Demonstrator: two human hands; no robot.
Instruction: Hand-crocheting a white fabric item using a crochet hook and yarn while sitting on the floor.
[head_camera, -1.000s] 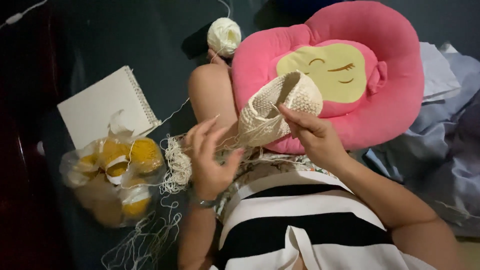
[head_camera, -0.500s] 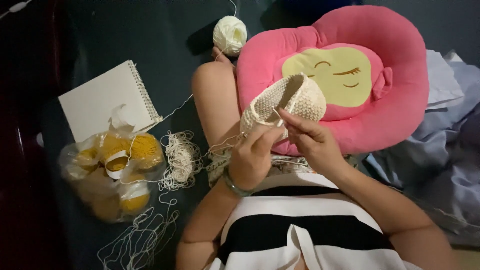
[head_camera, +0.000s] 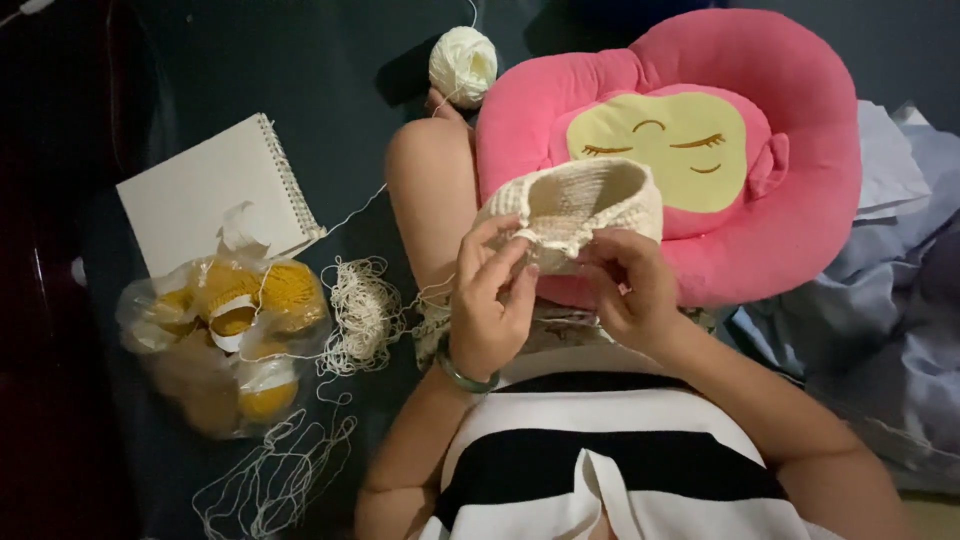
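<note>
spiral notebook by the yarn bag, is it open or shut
Shut. The spiral notebook lies flat on the dark floor with one plain white face up, its coil along the right edge; no facing page is spread beside it.

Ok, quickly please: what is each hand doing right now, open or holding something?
Left hand: fingers pinch the near edge of the cream crocheted piece.
Right hand: closed on the same edge; whether it holds a hook cannot be told.

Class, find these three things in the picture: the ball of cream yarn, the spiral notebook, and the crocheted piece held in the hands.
ball of cream yarn (head_camera: 463, 65), head view, centre of the ball.
spiral notebook (head_camera: 205, 195), head view, middle of the blank page.
crocheted piece (head_camera: 585, 195), head view, upper rim of the cream fabric.
</note>
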